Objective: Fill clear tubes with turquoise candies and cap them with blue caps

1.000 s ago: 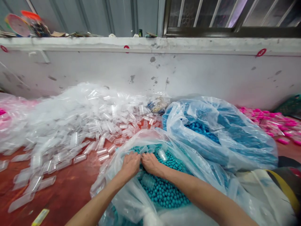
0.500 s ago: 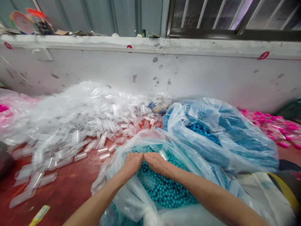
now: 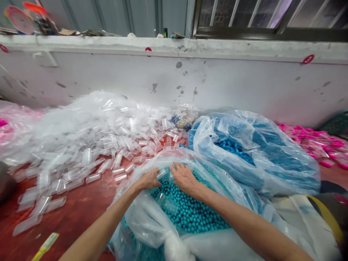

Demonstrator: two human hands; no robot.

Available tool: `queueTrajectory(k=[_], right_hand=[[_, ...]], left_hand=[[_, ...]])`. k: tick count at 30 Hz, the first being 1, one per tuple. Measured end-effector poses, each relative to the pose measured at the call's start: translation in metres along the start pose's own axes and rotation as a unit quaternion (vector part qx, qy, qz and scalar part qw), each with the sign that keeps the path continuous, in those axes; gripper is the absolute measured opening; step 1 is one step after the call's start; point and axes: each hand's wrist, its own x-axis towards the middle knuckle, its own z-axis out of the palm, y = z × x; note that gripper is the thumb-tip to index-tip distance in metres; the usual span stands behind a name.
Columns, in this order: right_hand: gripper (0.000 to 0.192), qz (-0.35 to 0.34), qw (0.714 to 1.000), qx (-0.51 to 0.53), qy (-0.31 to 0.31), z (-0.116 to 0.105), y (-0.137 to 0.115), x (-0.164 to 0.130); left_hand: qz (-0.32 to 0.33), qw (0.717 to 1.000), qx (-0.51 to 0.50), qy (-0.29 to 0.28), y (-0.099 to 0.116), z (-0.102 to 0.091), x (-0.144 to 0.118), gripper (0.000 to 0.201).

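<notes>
Turquoise beads [image 3: 194, 214] fill a translucent plastic bag [image 3: 148, 214] in front of me. My left hand [image 3: 150, 179] is over the bag's left side, its thumb and forefinger apart. Beside those fingertips is a clear plastic piece [image 3: 162, 174]; whether I touch it cannot be made out. My right hand [image 3: 185, 178] lies low over the beads, palm down with fingers spread. Another clear piece near its fingers is partly hidden. Nearer to me, a clear plastic tube [image 3: 170, 206] rests on the beads.
Clear plastic pieces [image 3: 89, 134] form a large heap on the red surface [image 3: 81, 214] at left. A bag of blue pieces [image 3: 255, 152] stands behind right, with pink pieces [image 3: 312, 141] beyond. A yellow-handled tool [image 3: 46, 246] lies front left. The white wall [image 3: 231, 79] runs behind.
My hands were closed and touching at the knuckles over the beads. They have moved apart and the fingers have opened. More of the clear pieces between them shows. The view has shifted slightly.
</notes>
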Motion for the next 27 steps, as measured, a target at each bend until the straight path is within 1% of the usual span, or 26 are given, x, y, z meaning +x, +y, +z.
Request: queueTrajectory(k=[1, 2, 3, 5, 7, 10, 12, 13, 14, 15, 17, 18, 20, 21, 23, 25, 27], right_hand=[[0.047, -0.018, 1.0, -0.003, 0.022, 0.001, -0.006, 0.003], [0.045, -0.04, 0.999, 0.005, 0.027, 0.001, -0.011, 0.005], [0.04, -0.061, 0.998, 0.017, 0.017, 0.002, -0.017, 0.007], [0.032, -0.083, 0.996, 0.04, -0.022, 0.005, -0.024, 0.008], [0.027, -0.084, 0.994, 0.044, -0.047, 0.01, -0.025, 0.003], [0.021, -0.053, 0.994, 0.044, -0.084, 0.018, -0.019, -0.013], [0.014, -0.029, 0.992, 0.054, -0.111, 0.018, -0.013, -0.022], [0.012, -0.024, 0.991, 0.061, -0.114, 0.017, -0.01, -0.024], [0.014, -0.027, 0.992, 0.068, -0.108, 0.014, -0.008, -0.024], [0.019, -0.024, 0.993, 0.072, -0.088, 0.011, -0.005, -0.023], [0.025, 0.01, 0.997, 0.065, -0.05, 0.004, 0.001, -0.017], [0.026, 0.039, 0.997, 0.05, -0.044, 0.003, 0.006, -0.014], [0.025, 0.105, 0.993, 0.008, -0.053, 0.005, 0.017, -0.01], [0.025, 0.129, 0.989, -0.011, -0.066, 0.008, 0.022, -0.011], [0.03, 0.141, 0.986, -0.031, -0.081, 0.018, 0.031, -0.016], [0.035, 0.13, 0.989, -0.039, -0.052, 0.025, 0.033, -0.025], [0.035, 0.116, 0.992, -0.042, -0.002, 0.025, 0.029, -0.032]], left_hand=[[0.012, 1.0, -0.006, -0.005, 0.003, -0.002, 0.0, 0.044], [0.027, 1.0, -0.011, -0.012, 0.006, -0.003, 0.0, 0.047], [0.042, 0.999, -0.015, -0.021, 0.01, -0.004, -0.001, 0.048], [0.06, 0.997, -0.01, -0.037, 0.015, -0.004, -0.005, 0.051], [0.051, 0.998, 0.014, -0.042, 0.017, -0.002, -0.012, 0.052], [0.013, 0.998, 0.058, -0.02, 0.011, 0.001, -0.019, 0.042], [-0.02, 0.997, 0.076, 0.001, 0.006, -0.001, -0.02, 0.037], [-0.038, 0.996, 0.081, 0.01, 0.005, -0.002, -0.019, 0.038], [-0.056, 0.995, 0.084, 0.019, 0.006, -0.004, -0.018, 0.041], [-0.075, 0.993, 0.086, 0.031, 0.008, -0.006, -0.016, 0.048], [-0.115, 0.986, 0.095, 0.073, 0.017, -0.007, -0.014, 0.055], [-0.132, 0.981, 0.104, 0.097, 0.023, -0.007, -0.014, 0.052], [-0.144, 0.971, 0.126, 0.141, 0.033, -0.004, -0.017, 0.039], [-0.133, 0.969, 0.137, 0.155, 0.037, -0.001, -0.019, 0.034], [-0.073, 0.971, 0.156, 0.167, 0.043, 0.007, -0.024, 0.032], [-0.001, 0.97, 0.165, 0.178, 0.046, 0.018, -0.027, 0.038], [0.06, 0.967, 0.165, 0.186, 0.05, 0.026, -0.028, 0.048]])
